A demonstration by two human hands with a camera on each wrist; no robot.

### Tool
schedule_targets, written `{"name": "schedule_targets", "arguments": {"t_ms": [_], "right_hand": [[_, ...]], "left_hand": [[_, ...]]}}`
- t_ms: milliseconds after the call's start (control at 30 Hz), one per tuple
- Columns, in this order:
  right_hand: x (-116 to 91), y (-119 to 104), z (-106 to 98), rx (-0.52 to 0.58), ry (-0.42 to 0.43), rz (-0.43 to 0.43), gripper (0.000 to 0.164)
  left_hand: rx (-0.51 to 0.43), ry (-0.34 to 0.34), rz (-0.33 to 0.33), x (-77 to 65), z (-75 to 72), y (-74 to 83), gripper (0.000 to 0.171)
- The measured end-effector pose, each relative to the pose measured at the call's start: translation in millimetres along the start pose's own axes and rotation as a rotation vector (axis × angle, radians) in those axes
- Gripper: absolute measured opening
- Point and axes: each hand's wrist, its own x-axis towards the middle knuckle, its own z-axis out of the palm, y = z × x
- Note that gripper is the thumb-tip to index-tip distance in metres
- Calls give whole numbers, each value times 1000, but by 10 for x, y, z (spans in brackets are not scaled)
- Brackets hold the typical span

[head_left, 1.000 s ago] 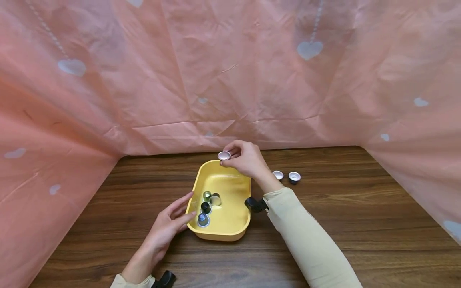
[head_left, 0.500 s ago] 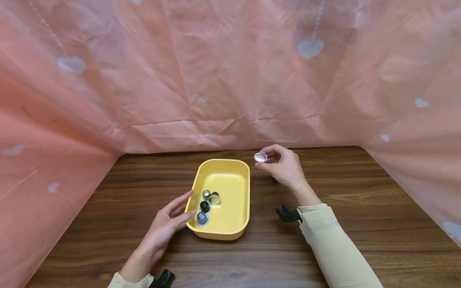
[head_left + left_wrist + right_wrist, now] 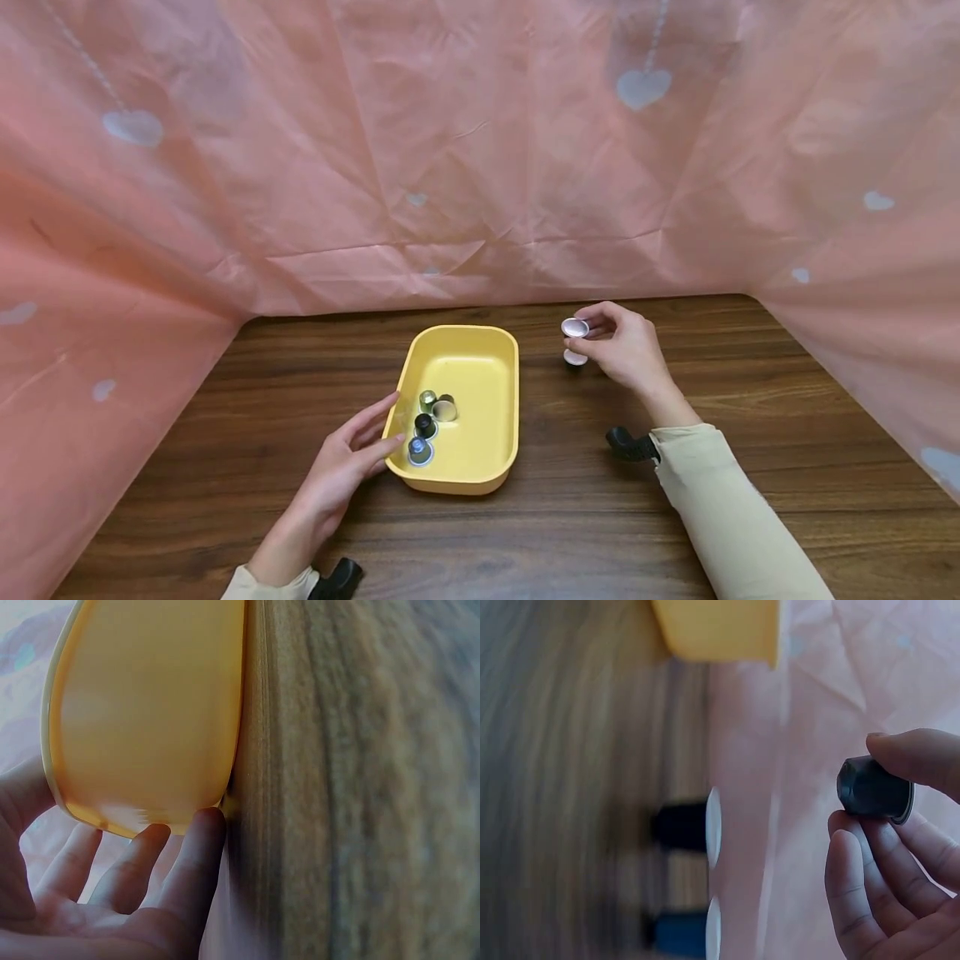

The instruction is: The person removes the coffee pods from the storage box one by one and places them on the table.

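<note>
My right hand pinches a dark coffee capsule between thumb and fingers, its pale lid facing up in the head view. The capsule is held above the table, right of the yellow container. Below it stand a black capsule and a blue capsule, both lid up; the hand hides the blue one in the head view. My left hand grips the container's left side, thumb over the rim and fingertips against the outer wall. Inside lie a green capsule, a pale-lidded capsule, a black capsule and a bluish capsule.
A dark wood-grain table carries everything. Pink cloth with pale hearts hangs along the back and both sides. A black strap piece sits at the right wrist, another strap piece at the left.
My right hand has moved right with its capsule, from the container's far right corner to over the standing capsules. My left hand stays at the container's side.
</note>
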Motion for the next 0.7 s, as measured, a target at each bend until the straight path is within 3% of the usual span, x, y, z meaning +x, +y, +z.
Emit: {"name": "schedule_targets", "arguments": {"t_ms": [400,700], "right_hand": [[-240,399,-412,-140,-1,15,38],[-331,568,-456,-157,-74,54,38]], "left_hand": [[11,-17,2,-10,-21,24,63],[23,-11,-10,-27,4,23,63]]}}
